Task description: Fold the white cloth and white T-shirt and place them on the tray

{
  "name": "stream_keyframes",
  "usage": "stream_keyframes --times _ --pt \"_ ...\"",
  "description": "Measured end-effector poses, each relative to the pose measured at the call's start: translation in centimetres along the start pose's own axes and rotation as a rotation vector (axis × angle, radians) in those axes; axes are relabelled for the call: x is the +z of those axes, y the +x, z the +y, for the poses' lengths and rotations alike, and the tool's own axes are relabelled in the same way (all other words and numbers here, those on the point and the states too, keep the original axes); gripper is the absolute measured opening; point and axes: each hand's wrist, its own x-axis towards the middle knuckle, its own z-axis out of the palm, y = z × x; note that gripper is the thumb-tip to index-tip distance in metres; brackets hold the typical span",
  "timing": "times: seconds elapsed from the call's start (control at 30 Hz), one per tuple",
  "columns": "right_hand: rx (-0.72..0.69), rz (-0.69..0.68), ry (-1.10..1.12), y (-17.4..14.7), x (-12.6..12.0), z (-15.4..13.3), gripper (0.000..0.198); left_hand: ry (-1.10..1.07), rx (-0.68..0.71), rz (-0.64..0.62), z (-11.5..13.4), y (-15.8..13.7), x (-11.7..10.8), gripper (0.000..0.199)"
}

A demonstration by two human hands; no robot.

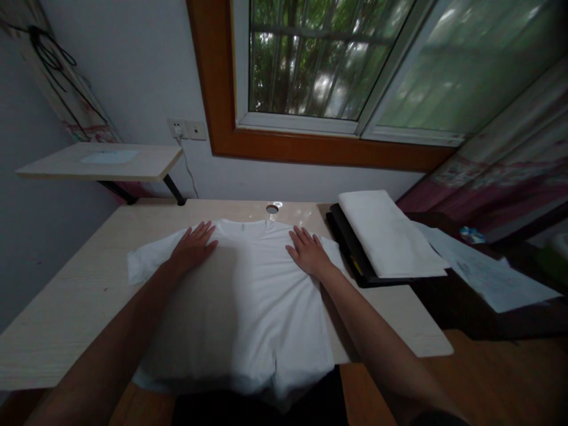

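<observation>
A white short-sleeved T-shirt (257, 296) lies spread on the pale wooden desk (89, 284), its neckline towards the wall and its hem hanging over the near edge. My left hand (194, 245) rests flat on the shoulder at the left, fingers stretched out. On the opposite shoulder lies my right hand (307, 251), palm down with its fingers spread. Neither hand grips the cloth. Wrinkles run across the shirt's right half, and a shadow covers much of its left half. Part of the right sleeve is hidden behind my right hand and wrist.
A folded white cloth (386, 231) sits on a black folder-like stack (366, 278) to the right of the shirt. A raised shelf (151, 163) on black legs stands at the back left. Papers (492, 272) lie on a dark surface beyond the desk's right side.
</observation>
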Motion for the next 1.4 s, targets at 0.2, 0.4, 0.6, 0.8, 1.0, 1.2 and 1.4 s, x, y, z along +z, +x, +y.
stream_keyframes --times 0.2,0.4,0.6,0.8,1.0,1.2,1.4 --pt "-0.045 0.073 0.049 2.3 -0.9 -4.9 0.055 0.013 -0.107 -0.052 1.4 2.2 -0.3 0.063" --pt "-0.077 0.109 0.125 4.4 1.6 -10.0 0.060 0.031 -0.218 0.155 4.5 3.5 1.0 0.058" --pt "-0.069 0.128 0.124 4.8 2.1 -7.4 0.061 -0.015 -0.246 0.116 3.2 3.4 1.7 0.061" --pt "-0.043 0.099 0.070 4.3 1.6 -3.3 0.064 -0.031 -0.239 0.050 1.5 3.0 0.8 0.063" --pt "0.007 0.066 0.027 3.5 1.3 -0.2 0.065 -0.019 -0.216 0.028 0.9 2.5 0.3 0.063" --pt "0.059 0.024 0.019 3.1 1.2 2.1 0.065 -0.006 -0.185 0.023 -0.8 2.1 0.7 0.065" --pt "0.066 0.036 0.011 3.1 1.0 1.9 0.063 0.001 -0.204 0.016 -0.8 2.1 0.5 0.067"
